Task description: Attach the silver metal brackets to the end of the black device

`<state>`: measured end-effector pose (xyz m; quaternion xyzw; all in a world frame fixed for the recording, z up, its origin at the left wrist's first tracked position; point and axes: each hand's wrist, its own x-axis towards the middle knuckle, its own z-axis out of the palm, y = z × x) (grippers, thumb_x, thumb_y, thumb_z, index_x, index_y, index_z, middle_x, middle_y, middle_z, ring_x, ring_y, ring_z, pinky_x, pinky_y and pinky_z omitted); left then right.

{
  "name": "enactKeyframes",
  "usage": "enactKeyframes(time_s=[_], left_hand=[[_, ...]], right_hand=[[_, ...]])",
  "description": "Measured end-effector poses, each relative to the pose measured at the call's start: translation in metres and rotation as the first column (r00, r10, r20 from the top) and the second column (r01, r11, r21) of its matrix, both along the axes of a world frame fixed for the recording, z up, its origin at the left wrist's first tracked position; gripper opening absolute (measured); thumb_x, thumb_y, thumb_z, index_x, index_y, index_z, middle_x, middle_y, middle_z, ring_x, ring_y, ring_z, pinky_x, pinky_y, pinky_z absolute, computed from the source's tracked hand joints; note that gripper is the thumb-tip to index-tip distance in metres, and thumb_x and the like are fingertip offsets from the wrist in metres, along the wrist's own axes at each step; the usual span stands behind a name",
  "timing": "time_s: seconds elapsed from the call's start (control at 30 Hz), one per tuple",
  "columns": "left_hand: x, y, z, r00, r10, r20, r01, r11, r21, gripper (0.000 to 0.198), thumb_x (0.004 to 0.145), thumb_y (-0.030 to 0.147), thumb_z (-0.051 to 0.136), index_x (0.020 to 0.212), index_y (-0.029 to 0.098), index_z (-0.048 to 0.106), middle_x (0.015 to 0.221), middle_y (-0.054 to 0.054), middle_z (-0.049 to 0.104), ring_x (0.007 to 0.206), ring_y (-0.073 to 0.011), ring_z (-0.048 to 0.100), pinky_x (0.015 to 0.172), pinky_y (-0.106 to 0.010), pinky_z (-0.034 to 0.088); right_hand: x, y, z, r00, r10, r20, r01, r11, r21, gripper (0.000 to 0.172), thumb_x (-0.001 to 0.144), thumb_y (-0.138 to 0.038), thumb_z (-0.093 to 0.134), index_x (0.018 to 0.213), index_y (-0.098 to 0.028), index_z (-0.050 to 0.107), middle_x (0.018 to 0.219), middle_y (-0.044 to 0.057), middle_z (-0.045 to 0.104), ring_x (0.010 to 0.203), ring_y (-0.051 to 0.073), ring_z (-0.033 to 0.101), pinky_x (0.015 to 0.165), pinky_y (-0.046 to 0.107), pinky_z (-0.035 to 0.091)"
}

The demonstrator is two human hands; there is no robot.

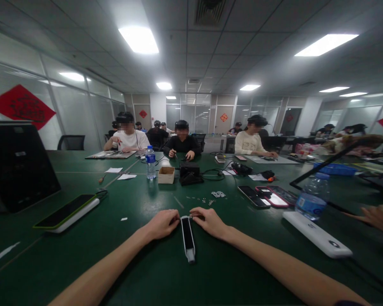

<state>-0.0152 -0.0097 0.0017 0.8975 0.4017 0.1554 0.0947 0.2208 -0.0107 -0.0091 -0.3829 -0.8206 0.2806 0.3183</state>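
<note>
A long, narrow device with a white rim and dark middle lies on the green table in front of me, its tapered white end towards me. My left hand rests just left of its far end, fingers curled, fingertips close against the rim. On the other side, my right hand is bent with thumb and fingertips drawn together by the same end. Whatever lies within either set of fingertips is too small to make out. Beyond the hands are several small metal pieces and some flat grey parts.
A phone on a white power bank lies left, near a black monitor. To the right are phones, a water bottle and a white power bank. Ahead stand a small box and another bottle. Co-workers sit opposite; one's hand shows at right.
</note>
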Motion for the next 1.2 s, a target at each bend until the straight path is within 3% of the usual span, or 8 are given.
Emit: enactKeyframes(time_s=[0.13, 0.3, 0.53, 0.77, 0.9, 1.0, 1.1, 1.2], left_hand=[[0.001, -0.001, 0.003, 1.000, -0.007, -0.004, 0.007, 1.000, -0.006, 0.010, 0.089, 0.023, 0.046, 0.088, 0.019, 0.055, 0.078, -0.003, 0.061, 0.071, -0.0170, 0.056, 0.064, -0.027, 0.041], [0.000, 0.001, 0.001, 1.000, -0.009, -0.001, 0.009, 1.000, 0.005, 0.010, 0.089, 0.023, 0.046, 0.087, 0.019, 0.055, 0.078, -0.002, 0.060, 0.070, -0.0166, 0.056, 0.064, -0.026, 0.041], [0.002, 0.001, 0.000, 1.000, -0.006, -0.003, 0.006, 1.000, 0.000, 0.009, 0.089, 0.022, 0.047, 0.087, 0.018, 0.056, 0.077, -0.002, 0.061, 0.069, -0.0166, 0.057, 0.063, -0.025, 0.041], [0.002, 0.000, 0.002, 1.000, 0.004, -0.020, -0.003, 1.000, 0.012, 0.010, 0.088, 0.022, 0.048, 0.087, 0.018, 0.056, 0.077, -0.002, 0.062, 0.069, -0.0166, 0.057, 0.062, -0.025, 0.040], [0.002, -0.001, 0.003, 1.000, -0.003, -0.016, 0.003, 1.000, -0.013, 0.010, 0.088, 0.022, 0.048, 0.088, 0.018, 0.057, 0.080, -0.003, 0.064, 0.071, -0.0165, 0.059, 0.063, -0.025, 0.042], [0.002, -0.001, 0.004, 1.000, 0.009, -0.027, -0.009, 1.000, 0.003, 0.011, 0.089, 0.023, 0.048, 0.089, 0.018, 0.058, 0.080, -0.003, 0.064, 0.071, -0.0166, 0.059, 0.064, -0.025, 0.043], [0.001, -0.002, 0.004, 1.000, 0.011, -0.028, -0.011, 1.000, 0.025, 0.013, 0.089, 0.025, 0.048, 0.090, 0.018, 0.059, 0.082, -0.003, 0.065, 0.073, -0.0164, 0.059, 0.065, -0.026, 0.043], [0.001, -0.002, 0.005, 1.000, 0.017, -0.021, -0.016, 0.999, 0.035, 0.015, 0.090, 0.029, 0.048, 0.093, 0.019, 0.059, 0.082, -0.002, 0.065, 0.073, -0.0162, 0.060, 0.065, -0.026, 0.043]], right_hand=[[0.000, 0.003, -0.004, 1.000, 0.018, -0.020, -0.017, 1.000, 0.016, 0.029, 0.088, -0.023, 0.056, 0.116, -0.016, 0.061, 0.113, 0.008, 0.068, 0.106, 0.019, 0.064, 0.094, 0.033, 0.050], [-0.002, 0.003, -0.001, 0.995, -0.039, -0.097, 0.025, 0.990, -0.141, 0.026, 0.085, -0.022, 0.061, 0.111, -0.017, 0.061, 0.106, 0.006, 0.071, 0.097, 0.020, 0.068, 0.082, 0.031, 0.055], [-0.007, 0.000, 0.000, 0.996, -0.022, -0.089, 0.014, 0.996, -0.088, 0.024, 0.082, -0.023, 0.063, 0.105, -0.016, 0.064, 0.106, 0.007, 0.070, 0.100, 0.021, 0.067, 0.079, 0.029, 0.053], [0.011, 0.021, 0.012, 0.980, 0.125, 0.156, -0.128, 0.992, 0.015, 0.041, 0.082, -0.032, 0.064, 0.120, -0.020, 0.059, 0.115, 0.006, 0.066, 0.066, 0.013, 0.063, 0.060, 0.025, 0.051], [0.032, 0.059, 0.031, 0.947, -0.063, 0.316, 0.021, 0.991, 0.135, 0.026, 0.088, -0.029, 0.055, 0.110, -0.019, 0.065, 0.107, 0.005, 0.069, 0.086, 0.017, 0.065, 0.075, 0.027, 0.050], [0.041, 0.086, 0.040, 0.819, -0.202, 0.537, 0.135, 0.977, 0.162, 0.022, 0.086, -0.023, 0.057, 0.104, -0.019, 0.070, 0.105, 0.006, 0.070, 0.095, 0.020, 0.064, 0.082, 0.028, 0.048], [0.041, 0.101, 0.039, 0.724, -0.231, 0.650, 0.188, 0.973, 0.137, 0.022, 0.085, -0.021, 0.058, 0.103, -0.022, 0.071, 0.106, 0.006, 0.070, 0.099, 0.020, 0.064, 0.082, 0.026, 0.047], [0.036, 0.106, 0.033, 0.703, -0.237, 0.670, 0.212, 0.970, 0.120, 0.020, 0.083, -0.020, 0.060, 0.099, -0.023, 0.072, 0.104, 0.006, 0.070, 0.097, 0.019, 0.065, 0.080, 0.023, 0.047]])
